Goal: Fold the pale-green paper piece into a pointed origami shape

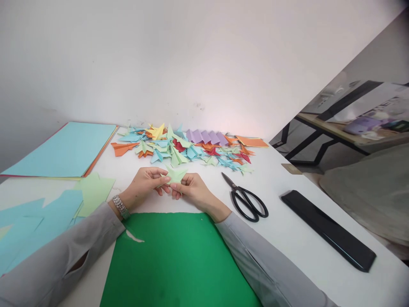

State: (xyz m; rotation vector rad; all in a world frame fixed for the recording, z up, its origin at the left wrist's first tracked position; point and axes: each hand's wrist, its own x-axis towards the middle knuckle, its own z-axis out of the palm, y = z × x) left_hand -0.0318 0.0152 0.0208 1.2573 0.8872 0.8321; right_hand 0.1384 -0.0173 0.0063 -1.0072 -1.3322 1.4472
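Note:
A small light green folded paper (175, 174) is held up between both hands, above the table just beyond the green sheet (182, 260). My left hand (148, 182), with a metal watch on its wrist, pinches the paper's left side between thumb and fingers. At the lower right side, my right hand (191, 187) grips it with thumb and curled fingers. Just behind the hands lies a heap of small folded papers (177, 157) in green, blue, orange, red and yellow, with a purple pleated paper (207, 137) at its back.
Black-handled scissors (244, 196) lie right of my right hand, and a long black object (329, 230) farther right. Large blue sheets (64, 149) are stacked back left. Loose blue and green pieces (54, 217) lie near my left arm. Orange paper (252, 141) sits by the wall.

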